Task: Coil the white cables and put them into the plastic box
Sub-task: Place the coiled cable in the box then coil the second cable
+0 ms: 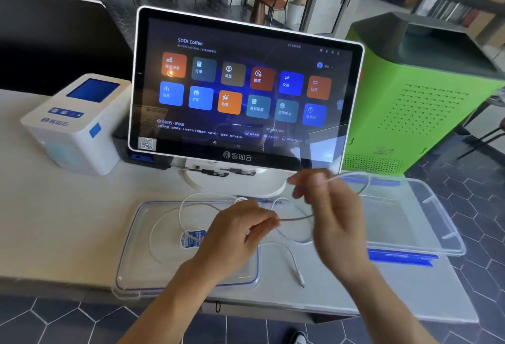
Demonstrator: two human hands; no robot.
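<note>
A thin white cable runs between both hands above the counter. My left hand pinches it over the clear plastic box, which has a blue rim. My right hand, blurred, holds a loop of the same cable higher up, in front of the screen's base. The cable's free end with its plug lies on the counter beside the box. Another white cable lies curved inside the box, around a blue and white label.
A point-of-sale touchscreen stands right behind the box. A white receipt printer is at the left. The clear lid with blue clips lies at the right, overhanging the counter edge. A green machine stands behind it.
</note>
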